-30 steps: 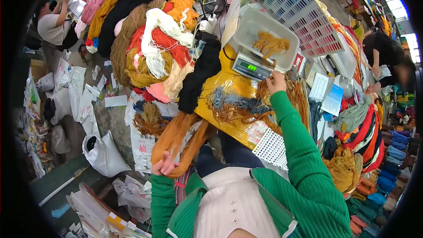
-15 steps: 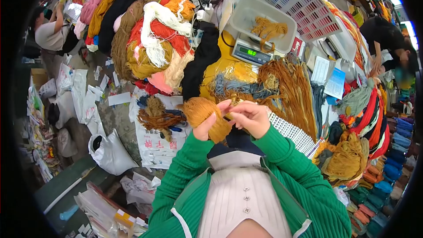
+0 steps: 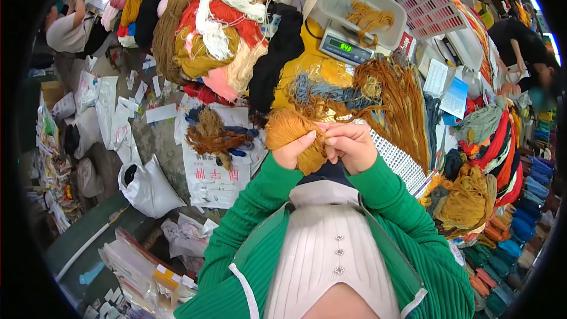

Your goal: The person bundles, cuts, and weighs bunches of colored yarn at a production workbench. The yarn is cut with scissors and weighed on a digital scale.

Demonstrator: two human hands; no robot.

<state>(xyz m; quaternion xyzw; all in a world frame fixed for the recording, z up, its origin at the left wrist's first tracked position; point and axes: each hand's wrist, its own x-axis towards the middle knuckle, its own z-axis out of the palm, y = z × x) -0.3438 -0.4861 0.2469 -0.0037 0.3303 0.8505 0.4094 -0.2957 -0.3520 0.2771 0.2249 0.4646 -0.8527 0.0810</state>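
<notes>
A ball of golden-brown yarn (image 3: pixel 287 129) is held in front of my chest. My left hand (image 3: pixel 297 150) is wrapped around its lower side, with the thumb pressed on top. At the ball's right edge, my right hand (image 3: pixel 353 145) has thumb and fingers pinched together on yarn; the strand itself is too small to make out. Just beyond the hands lie blue-grey yarn (image 3: pixel 331 93) and long brown skeins (image 3: pixel 398 106). Behind them is a digital scale (image 3: pixel 347 45) with a lit green display. A clear plastic tub (image 3: pixel 387 34) behind the scale holds ochre yarn (image 3: pixel 371 18).
Piled skeins (image 3: pixel 218 41) rise at the back left. A white perforated basket (image 3: pixel 413 0) stands at the back right. White bags (image 3: pixel 149 186) lie on the floor at left. Two other people (image 3: pixel 69 31) are at the far sides. A printed sheet (image 3: pixel 398 156) lies by my right wrist.
The view has shifted a little, so hands and yarn ball sit further up and right. My right fingers have drawn in against the ball. The scale's reading has changed.
</notes>
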